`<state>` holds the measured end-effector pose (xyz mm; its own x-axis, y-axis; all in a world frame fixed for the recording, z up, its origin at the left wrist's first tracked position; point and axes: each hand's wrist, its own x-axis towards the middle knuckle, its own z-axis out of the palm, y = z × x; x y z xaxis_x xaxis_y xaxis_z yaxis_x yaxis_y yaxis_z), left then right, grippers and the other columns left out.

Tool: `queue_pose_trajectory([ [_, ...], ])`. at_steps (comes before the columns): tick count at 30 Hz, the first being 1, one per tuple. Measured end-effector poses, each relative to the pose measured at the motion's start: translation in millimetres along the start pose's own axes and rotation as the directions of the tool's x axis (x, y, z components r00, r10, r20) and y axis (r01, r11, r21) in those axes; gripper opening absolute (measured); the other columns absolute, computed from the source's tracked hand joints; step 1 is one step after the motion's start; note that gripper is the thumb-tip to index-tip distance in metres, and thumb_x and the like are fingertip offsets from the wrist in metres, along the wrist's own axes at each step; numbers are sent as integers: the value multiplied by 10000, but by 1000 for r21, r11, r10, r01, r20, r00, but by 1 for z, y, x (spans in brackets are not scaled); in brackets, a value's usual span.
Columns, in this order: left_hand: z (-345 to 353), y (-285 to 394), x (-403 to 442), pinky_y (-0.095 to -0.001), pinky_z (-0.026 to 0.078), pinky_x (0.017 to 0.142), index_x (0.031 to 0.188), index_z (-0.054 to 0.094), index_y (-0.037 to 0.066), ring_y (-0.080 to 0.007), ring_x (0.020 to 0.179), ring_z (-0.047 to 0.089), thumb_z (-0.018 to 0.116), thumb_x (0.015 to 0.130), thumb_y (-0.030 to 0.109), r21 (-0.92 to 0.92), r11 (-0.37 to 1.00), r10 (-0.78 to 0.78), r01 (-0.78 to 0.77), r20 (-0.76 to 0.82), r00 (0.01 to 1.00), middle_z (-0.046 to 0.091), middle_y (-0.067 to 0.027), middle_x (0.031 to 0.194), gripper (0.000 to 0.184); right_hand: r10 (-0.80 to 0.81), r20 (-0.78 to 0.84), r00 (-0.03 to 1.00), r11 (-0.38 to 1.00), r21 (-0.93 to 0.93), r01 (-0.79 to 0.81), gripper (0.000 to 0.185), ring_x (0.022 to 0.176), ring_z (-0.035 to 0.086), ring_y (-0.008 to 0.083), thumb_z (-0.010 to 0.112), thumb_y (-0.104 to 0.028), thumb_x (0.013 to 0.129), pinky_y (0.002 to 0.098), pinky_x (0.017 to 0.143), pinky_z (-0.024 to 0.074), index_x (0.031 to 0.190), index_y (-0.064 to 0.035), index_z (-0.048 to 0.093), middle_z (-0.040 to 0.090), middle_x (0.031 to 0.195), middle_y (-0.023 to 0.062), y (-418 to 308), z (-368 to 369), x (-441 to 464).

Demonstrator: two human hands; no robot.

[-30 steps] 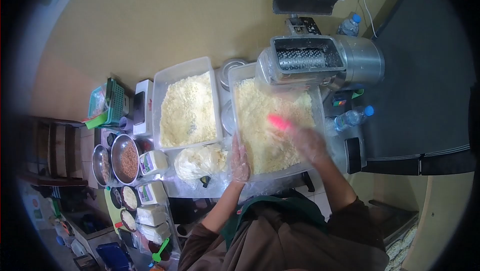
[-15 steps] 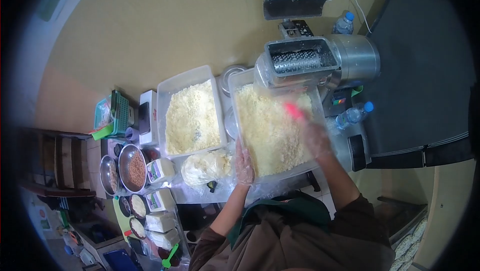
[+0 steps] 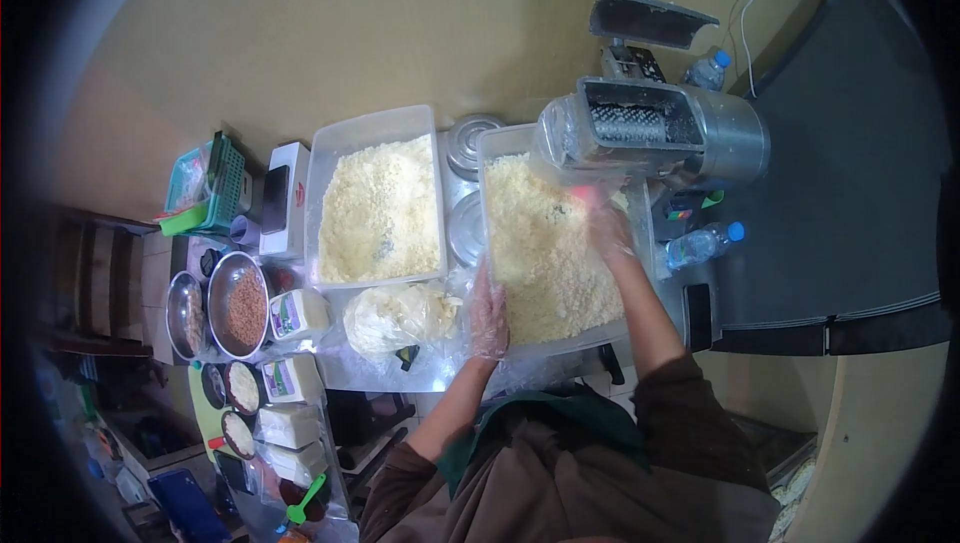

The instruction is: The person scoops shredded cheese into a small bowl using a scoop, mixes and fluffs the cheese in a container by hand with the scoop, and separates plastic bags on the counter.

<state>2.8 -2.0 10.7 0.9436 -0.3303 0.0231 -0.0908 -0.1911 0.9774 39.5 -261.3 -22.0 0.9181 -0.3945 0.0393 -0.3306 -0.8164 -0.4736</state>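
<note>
My left hand (image 3: 488, 315), in a clear plastic glove, holds the left side of a translucent plastic bin (image 3: 560, 345) near its front corner. Pale yellow crumbs like grated cheese (image 3: 550, 273) fill the bin. My gloved right hand (image 3: 607, 228) is inside the bin at the right, closed around a bright pink tool (image 3: 583, 195) whose exact kind is hidden. Just above that hand is the metal grating machine (image 3: 640, 148), its drum showing in the open hopper (image 3: 628, 125) and a clear plastic sheet around its outlet.
A second bin (image 3: 440, 233) of similar crumbs stands left. In front of it lies a plastic bag of pale stuff (image 3: 395, 321). Metal bowls (image 3: 238, 338) and white packages (image 3: 292, 379) are further left. A water bottle (image 3: 705, 246) and a black phone (image 3: 698, 317) lie right.
My right hand has moved back and slightly left with the pink tool, toward the machine's outlet. My left hand stays on the bin. The camera view has shifted slightly.
</note>
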Motion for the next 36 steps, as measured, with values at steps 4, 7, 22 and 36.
queue_pose_trajectory([
  [4, 2, -12, 0, -382, 191, 1136, 1458, 259, 18, -317, 1384, 283, 405, 972, 211, 5, 1000, 1, -1, 5, 1000, 310, -197, 1486, 544, -43, 71, 997, 971, 239, 25, 407, 877, 628, 358, 443, -258, 951, 408, 797, 493, 1320, -89, 485, 650, 968, 215, -68, 39, 10],
  [7, 0, -2, 1, -379, 201, 1133, 1467, 245, 34, -316, 1385, 281, 411, 967, 203, -49, 999, 21, -21, 8, 1000, 299, -195, 1492, 552, 168, 391, 905, 986, -47, -162, 495, 817, 630, 425, 331, -184, 944, 511, 748, 488, 1428, -87, 291, 630, 900, 275, -137, -25, -45],
  [22, 0, -2, -1, -373, 196, 1133, 1465, 259, 31, -311, 1388, 278, 442, 942, 119, -116, 992, -38, 38, 1, 999, 296, -187, 1498, 560, 107, 223, 969, 985, -158, -72, 328, 896, 623, 427, 418, -278, 962, 505, 738, 486, 1011, -52, 651, 647, 940, 252, -88, -44, -49],
  [36, -1, 0, 1, -384, 205, 1131, 1468, 251, 43, -325, 1380, 290, 455, 943, 140, -72, 997, -18, 18, 6, 1000, 302, -191, 1492, 572, 27, 351, 936, 996, -87, 4, 472, 799, 603, 391, 412, -298, 951, 492, 718, 442, 1418, -264, 352, 627, 869, 219, -90, -62, -54],
])
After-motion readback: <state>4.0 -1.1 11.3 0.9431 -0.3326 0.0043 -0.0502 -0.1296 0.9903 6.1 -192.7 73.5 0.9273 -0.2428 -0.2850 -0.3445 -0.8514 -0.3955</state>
